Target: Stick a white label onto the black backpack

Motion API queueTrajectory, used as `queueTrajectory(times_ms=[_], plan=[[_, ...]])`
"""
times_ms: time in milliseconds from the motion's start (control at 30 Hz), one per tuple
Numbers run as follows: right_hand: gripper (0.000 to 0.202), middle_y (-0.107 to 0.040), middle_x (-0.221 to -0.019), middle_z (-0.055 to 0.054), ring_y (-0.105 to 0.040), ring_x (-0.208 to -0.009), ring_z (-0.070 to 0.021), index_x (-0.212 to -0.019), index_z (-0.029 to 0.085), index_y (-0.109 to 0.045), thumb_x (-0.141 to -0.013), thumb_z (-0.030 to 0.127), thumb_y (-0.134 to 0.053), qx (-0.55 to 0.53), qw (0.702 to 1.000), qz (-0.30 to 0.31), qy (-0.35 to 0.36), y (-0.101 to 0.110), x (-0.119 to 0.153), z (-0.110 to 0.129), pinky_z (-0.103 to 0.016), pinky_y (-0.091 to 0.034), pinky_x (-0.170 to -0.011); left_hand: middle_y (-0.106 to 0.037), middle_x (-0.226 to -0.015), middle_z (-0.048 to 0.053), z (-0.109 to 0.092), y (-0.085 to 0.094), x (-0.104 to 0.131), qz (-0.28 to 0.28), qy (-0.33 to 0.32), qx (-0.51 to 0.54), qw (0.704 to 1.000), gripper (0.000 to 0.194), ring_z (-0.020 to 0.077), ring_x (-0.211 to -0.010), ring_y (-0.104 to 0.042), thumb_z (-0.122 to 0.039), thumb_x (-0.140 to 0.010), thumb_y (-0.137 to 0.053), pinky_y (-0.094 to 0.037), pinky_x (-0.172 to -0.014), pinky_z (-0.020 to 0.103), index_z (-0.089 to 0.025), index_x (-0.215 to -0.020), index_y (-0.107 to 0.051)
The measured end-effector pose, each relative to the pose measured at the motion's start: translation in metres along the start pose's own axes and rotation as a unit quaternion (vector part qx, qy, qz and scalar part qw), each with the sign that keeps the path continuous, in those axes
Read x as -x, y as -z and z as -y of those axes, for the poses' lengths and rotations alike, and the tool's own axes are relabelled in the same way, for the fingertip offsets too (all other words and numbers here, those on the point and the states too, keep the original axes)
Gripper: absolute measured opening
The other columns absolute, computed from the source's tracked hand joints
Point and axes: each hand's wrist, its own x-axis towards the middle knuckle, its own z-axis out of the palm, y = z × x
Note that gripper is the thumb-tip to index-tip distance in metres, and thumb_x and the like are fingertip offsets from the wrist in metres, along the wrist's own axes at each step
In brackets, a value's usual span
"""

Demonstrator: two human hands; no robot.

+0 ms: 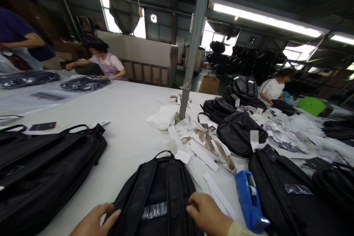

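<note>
Black backpack lies strap-side up at table near edge, left hand flat and open bracing its side, right hand fingers curled together pinching its edge, blue tape dispenser just beside.

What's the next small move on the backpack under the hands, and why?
Probably pinch the strap with the right hand: its fingers already rest on the black backpack beside the silvery patch, while the left hand lies open at the bag's left edge, steadying it.
</note>
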Motion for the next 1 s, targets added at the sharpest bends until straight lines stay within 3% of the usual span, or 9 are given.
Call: queueTrajectory(times_ms=[67,167,300,433,567,700,800,900,1000], plan=[[0.036,-0.07,-0.108,-0.014,-0.063,-0.105,-0.0284,-0.109,0.017,-0.068,-0.081,0.038,-0.058,0.005,0.998,-0.058,0.005,0.006,-0.041,0.0,-0.039,-0.046,-0.094,-0.072,-0.106,0.01,-0.014,0.0,-0.044,0.003,-0.025,-0.006,1.0,0.048,0.0317,-0.11,-0.063,-0.062,-0.079,-0.051,-0.045,-0.102,0.043,-0.021,-0.096,-0.069],[0.048,-0.064,-0.123,-0.016,-0.054,-0.123,-0.032,-0.12,0.014,-0.063,-0.08,0.04,-0.06,-0.03,0.996,-0.083,-0.019,-0.007,-0.103,-0.008,-0.045,-0.037,-0.109,-0.07,-0.113,0.013,-0.033,-0.014,-0.105,0.022,-0.03,-0.005,0.999,0.054,0.0324,-0.115,-0.061,-0.06,-0.08,-0.05,-0.04,-0.108,0.043,-0.016,-0.106,-0.068],[0.055,-0.062,-0.126,-0.017,-0.05,-0.128,-0.0339,-0.123,0.013,-0.062,-0.076,0.041,-0.065,-0.069,0.992,-0.093,-0.048,-0.04,-0.164,-0.022,-0.046,-0.034,-0.112,-0.067,-0.115,0.019,-0.041,-0.049,-0.152,0.035,-0.02,-0.012,0.999,0.063,0.0351,-0.112,-0.061,-0.06,-0.077,-0.052,-0.042,-0.105,0.044,-0.01,-0.113,-0.063],[0.071,-0.055,-0.135,-0.023,-0.048,-0.13,-0.0362,-0.128,0.006,-0.058,-0.069,0.042,-0.073,-0.076,0.988,-0.109,-0.075,-0.056,-0.195,-0.033,-0.046,-0.034,-0.113,-0.062,-0.119,0.024,-0.036,-0.07,-0.162,-0.016,-0.012,-0.03,0.999,0.077,0.037,-0.115,-0.059,-0.064,-0.075,-0.056,-0.044,-0.103,0.045,-0.003,-0.121,-0.055],[0.078,-0.056,-0.138,-0.019,-0.05,-0.129,-0.0326,-0.133,0.01,-0.054,-0.067,0.044,-0.076,-0.131,0.988,-0.062,-0.048,-0.05,-0.21,-0.047,-0.046,-0.035,-0.113,-0.061,-0.129,0.014,-0.029,-0.066,-0.163,-0.011,-0.011,0.051,0.999,0.073,0.0315,-0.12,-0.057,-0.064,-0.074,-0.062,-0.044,-0.106,0.04,-0.015,-0.126,-0.052],[0.07,-0.063,-0.131,-0.011,-0.056,-0.123,-0.0294,-0.131,0.018,-0.058,-0.07,0.047,-0.076,-0.212,0.977,-0.004,0.022,-0.03,-0.22,-0.049,-0.045,-0.041,-0.108,-0.062,-0.131,0.006,-0.021,-0.053,-0.167,0.028,-0.107,0.094,0.989,0.065,0.028,-0.123,-0.055,-0.056,-0.073,-0.07,-0.042,-0.109,0.034,-0.024,-0.128,-0.055],[0.057,-0.068,-0.121,-0.008,-0.061,-0.115,-0.0273,-0.125,0.021,-0.063,-0.075,0.048,-0.071,-0.259,0.964,0.03,0.061,-0.012,-0.225,-0.04,-0.043,-0.044,-0.104,-0.062,-0.132,0.006,-0.02,-0.045,-0.171,0.068,-0.14,0.104,0.982,0.066,0.0285,-0.124,-0.055,-0.054,-0.072,-0.074,-0.042,-0.108,0.034,-0.026,-0.129,-0.056],[0.037,-0.071,-0.11,-0.007,-0.064,-0.106,-0.0235,-0.115,0.022,-0.07,-0.088,0.044,-0.058,-0.225,0.97,0.005,0.088,-0.001,-0.228,-0.03,-0.04,-0.047,-0.099,-0.063,-0.13,0.006,-0.025,-0.039,-0.178,0.101,-0.128,0.111,0.98,0.065,0.0294,-0.122,-0.056,-0.053,-0.071,-0.074,-0.044,-0.106,0.034,-0.025,-0.127,-0.058],[0.028,-0.069,-0.101,-0.008,-0.063,-0.099,-0.021,-0.108,0.022,-0.072,-0.09,0.033,-0.055,-0.143,0.982,-0.038,0.121,0.002,-0.226,-0.028,-0.037,-0.048,-0.094,-0.065,-0.126,0.006,-0.035,-0.035,-0.185,0.136,-0.113,0.11,0.978,0.062,0.0294,-0.118,-0.058,-0.052,-0.071,-0.074,-0.046,-0.102,0.034,-0.024,-0.125,-0.059]])
